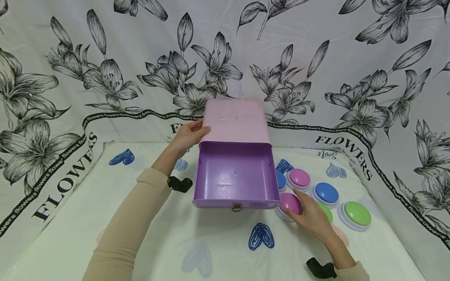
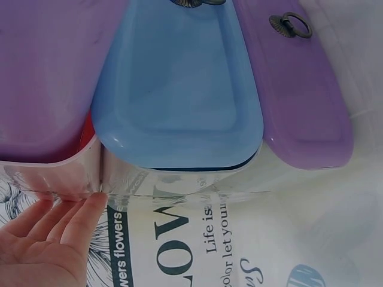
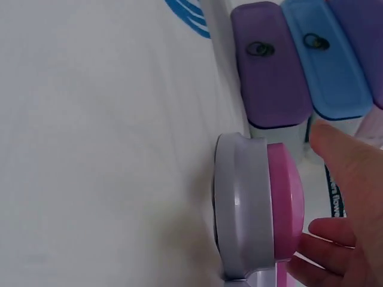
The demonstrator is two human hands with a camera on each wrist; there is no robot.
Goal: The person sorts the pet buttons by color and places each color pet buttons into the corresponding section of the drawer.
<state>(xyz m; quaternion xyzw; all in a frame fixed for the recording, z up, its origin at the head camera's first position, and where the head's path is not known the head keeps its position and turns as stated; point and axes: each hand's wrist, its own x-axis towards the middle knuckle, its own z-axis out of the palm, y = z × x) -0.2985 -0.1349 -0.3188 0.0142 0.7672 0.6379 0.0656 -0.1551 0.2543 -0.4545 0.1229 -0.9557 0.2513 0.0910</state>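
A small plastic drawer cabinet with a pale pink top (image 1: pixel 235 121) stands in the middle. Its upper purple drawer (image 1: pixel 233 168) is pulled out, and its inside is bare. My left hand (image 1: pixel 191 134) rests at the cabinet's upper left side. In the left wrist view, that hand's straight fingers (image 2: pixel 75 224) touch the side wall. Right of the drawer, my right hand (image 1: pixel 311 216) is at a push button with a magenta dome (image 1: pixel 290 203) and a whitish base. The right wrist view has its fingers (image 3: pixel 326 254) beside the dome, thumb held away.
More push buttons stand on the right: a magenta one (image 1: pixel 299 178), a blue one (image 1: pixel 327 192) and a green one (image 1: pixel 357 213), among others. Below the open drawer are a shut blue drawer (image 2: pixel 179 78) and a shut purple drawer (image 2: pixel 305 89), each with a ring pull. Flowered cloth (image 1: pixel 295 23) hangs behind.
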